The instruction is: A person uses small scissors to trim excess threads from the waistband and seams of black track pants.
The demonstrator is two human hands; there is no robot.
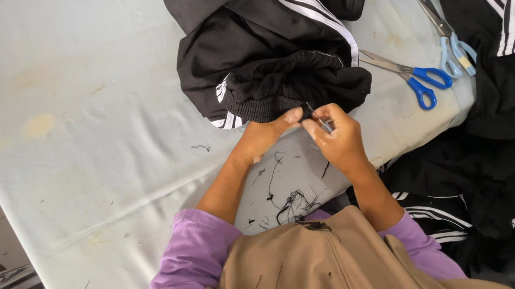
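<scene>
- Black garment (273, 63) with white side stripes lies bunched on the tabletop (69, 123) at 12 o'clock from the hands, its ribbed waistband turned toward the person so the edge is within reach.
- Left hand (266, 133) pinches the waistband edge between thumb and fingers, closed narrowly on the cloth, seemingly to hold it taut.
- Right hand (336, 137) touches the left at 3 o'clock from it, fingers curled tight around a small metal tool (320, 119); its tip points at the pinched spot. What kind of tool it is cannot be told.
- Loose thread clippings (288, 203) lie scattered at 6 o'clock from the hands, near the tabletop's edge and on the tan apron (327, 268).
- Blue-handled scissors (414, 77) rest at 2 o'clock, with pale blue scissors (452, 39) just beyond, both set aside yet near the right hand.
- More black striped garments (510, 98) are heaped at 3 o'clock, apart from the one being handled.
</scene>
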